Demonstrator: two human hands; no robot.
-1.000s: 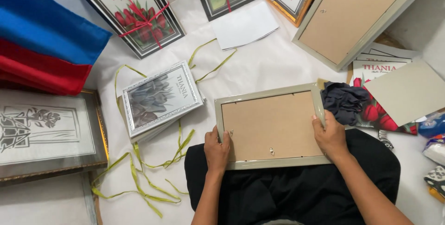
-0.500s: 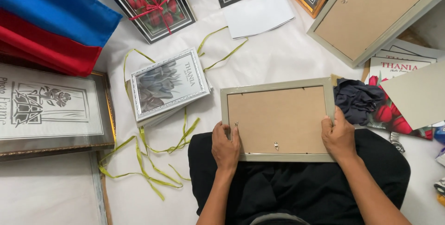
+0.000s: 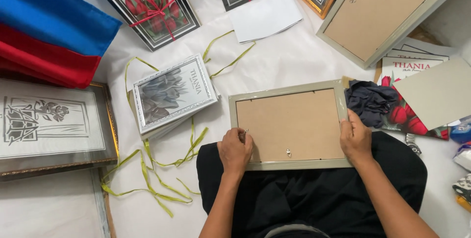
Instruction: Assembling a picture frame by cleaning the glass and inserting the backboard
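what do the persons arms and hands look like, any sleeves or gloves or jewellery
Both arms are bare from the bottom edge of the picture up to the fingers: no sleeves show. The left hand and the right hand wear no gloves, and no rings, watch or bracelet can be seen. Fingernails look short and unpainted.

The frame (image 3: 289, 125) on the lap has a glossy greyish-green rim, looks like plastic or lacquered wood, hard to tell which. Its backing is matt brown fibreboard with a small shiny metal hook. Left hand (image 3: 235, 150) pinches a little metal clip at the edge. Ribbon (image 3: 152, 169) is thin satiny yellow-green stuff. Silver frame (image 3: 171, 96) has a beaded metallic finish. Dark rag (image 3: 368, 101) is soft crumpled cloth. Blue and red fabric (image 3: 49, 32) looks smooth and matt.
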